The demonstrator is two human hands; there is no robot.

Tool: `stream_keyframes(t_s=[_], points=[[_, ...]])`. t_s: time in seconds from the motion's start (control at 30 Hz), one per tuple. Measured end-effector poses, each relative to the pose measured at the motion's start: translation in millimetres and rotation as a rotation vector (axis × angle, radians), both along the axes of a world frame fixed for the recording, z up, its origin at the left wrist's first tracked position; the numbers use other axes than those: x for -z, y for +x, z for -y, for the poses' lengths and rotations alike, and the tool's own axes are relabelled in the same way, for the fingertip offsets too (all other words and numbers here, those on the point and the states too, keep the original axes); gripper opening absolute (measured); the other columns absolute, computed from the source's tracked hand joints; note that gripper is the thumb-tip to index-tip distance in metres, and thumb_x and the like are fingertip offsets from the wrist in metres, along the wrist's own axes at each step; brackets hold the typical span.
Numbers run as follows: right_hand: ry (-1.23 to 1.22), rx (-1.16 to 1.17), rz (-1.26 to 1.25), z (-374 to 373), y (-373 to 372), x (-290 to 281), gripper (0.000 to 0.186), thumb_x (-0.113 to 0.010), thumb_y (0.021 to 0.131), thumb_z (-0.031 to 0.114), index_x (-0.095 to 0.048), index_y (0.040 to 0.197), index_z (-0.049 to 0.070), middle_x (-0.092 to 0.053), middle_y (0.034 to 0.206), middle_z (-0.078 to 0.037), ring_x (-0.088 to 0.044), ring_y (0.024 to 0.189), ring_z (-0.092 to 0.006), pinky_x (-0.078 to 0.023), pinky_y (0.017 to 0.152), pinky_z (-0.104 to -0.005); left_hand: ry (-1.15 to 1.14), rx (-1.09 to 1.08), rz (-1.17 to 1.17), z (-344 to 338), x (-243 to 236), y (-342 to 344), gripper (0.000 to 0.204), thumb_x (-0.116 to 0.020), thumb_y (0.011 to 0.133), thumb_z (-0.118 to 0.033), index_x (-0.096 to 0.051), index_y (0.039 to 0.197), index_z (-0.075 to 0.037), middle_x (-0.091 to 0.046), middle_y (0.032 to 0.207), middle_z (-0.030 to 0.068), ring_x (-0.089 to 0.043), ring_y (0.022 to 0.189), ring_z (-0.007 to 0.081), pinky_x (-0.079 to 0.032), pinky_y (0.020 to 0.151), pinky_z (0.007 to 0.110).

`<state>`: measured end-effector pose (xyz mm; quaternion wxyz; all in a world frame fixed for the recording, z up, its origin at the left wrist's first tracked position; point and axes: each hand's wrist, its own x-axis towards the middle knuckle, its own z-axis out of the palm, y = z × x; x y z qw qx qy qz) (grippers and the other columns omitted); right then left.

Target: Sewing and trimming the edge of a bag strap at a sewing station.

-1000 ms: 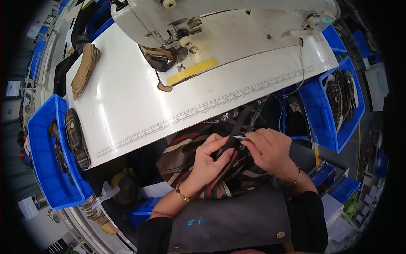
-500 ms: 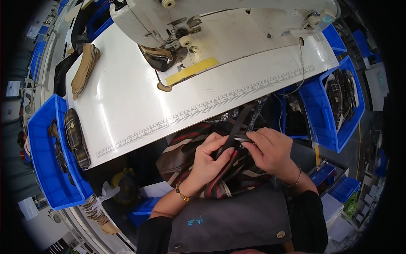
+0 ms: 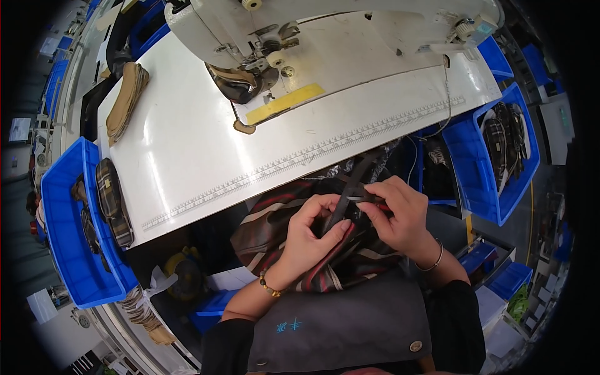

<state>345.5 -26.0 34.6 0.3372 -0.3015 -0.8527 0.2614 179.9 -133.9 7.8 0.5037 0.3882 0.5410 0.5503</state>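
My left hand (image 3: 310, 230) is closed on a black fabric strip (image 3: 352, 182), which it pinches between thumb and fingers. The strip runs up from the thumb toward the table edge. My right hand (image 3: 398, 215) is closed on what look like small thread snips (image 3: 355, 199), mostly hidden by its fingers, with the pale metal tip crossing the strip. Striped cloth (image 3: 262, 226) in brown, red and beige lies over my lap beneath both hands.
Ahead is a white sewing table (image 3: 181, 150) with a ruler strip along its edge and a sewing machine (image 3: 212, 31). A plaid shoe piece (image 3: 232, 84) sits under its needle. Tan insole pieces (image 3: 125, 100) lie at left. Blue bins (image 3: 65, 237) flank the table.
My right hand has shifted slightly up, and the metal tip has moved up along the black strip. My left hand stays almost in place, still holding the strip.
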Motion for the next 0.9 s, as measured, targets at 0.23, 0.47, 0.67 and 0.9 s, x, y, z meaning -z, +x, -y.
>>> stream_keyframes(t_s=[0.23,0.47,0.67,0.9], points=[[-0.166,-0.125,-0.052,-8,0,1,0.039,-0.076,0.078,0.002,-0.063,0.115,0.001,-0.058,0.074,-0.007,-0.056,0.058,-0.0156,-0.046,0.055,-0.0238,0.0,-0.033,0.019,6,6,0,0.054,-0.078,0.081,-0.006,-0.047,0.126,-0.002,-0.06,0.108,0.0047,-0.057,0.1,0.0108,-0.045,0.092,0.027],[-0.522,-0.233,-0.046,-22,-1,19,0.042,-0.078,0.078,0.007,-0.066,0.118,0.007,-0.062,0.074,-0.005,-0.057,0.061,-0.0156,-0.046,0.058,-0.0258,0.01,0.003,-0.067,4,-4,-2,0.064,-0.085,0.075,-0.013,-0.048,0.126,-0.002,-0.057,0.102,0.0039,-0.055,0.092,0.011,-0.045,0.085,0.025],[-0.187,-0.282,0.183,-36,7,6,0.025,-0.079,0.076,0.02,-0.068,0.095,0.011,-0.064,0.072,-0.004,-0.061,0.063,-0.0232,-0.047,0.055,-0.0326,-0.053,0.057,-0.271,1,-18,-7,0.064,-0.086,0.073,-0.012,-0.05,0.125,-0.003,-0.061,0.102,0.0034,-0.058,0.091,0.01,-0.046,0.083,0.026],[0.039,-0.236,0.407,-32,10,-24,0.022,-0.077,0.074,0.027,-0.061,0.079,0.013,-0.058,0.066,-0.003,-0.061,0.062,-0.025,-0.044,0.054,-0.0365,0.075,0.08,-0.703,3,-39,-5,0.027,-0.079,0.08,-0.008,-0.07,0.104,0.001,-0.066,0.091,0.0111,-0.065,0.085,0.0176,-0.05,0.072,0.029]])
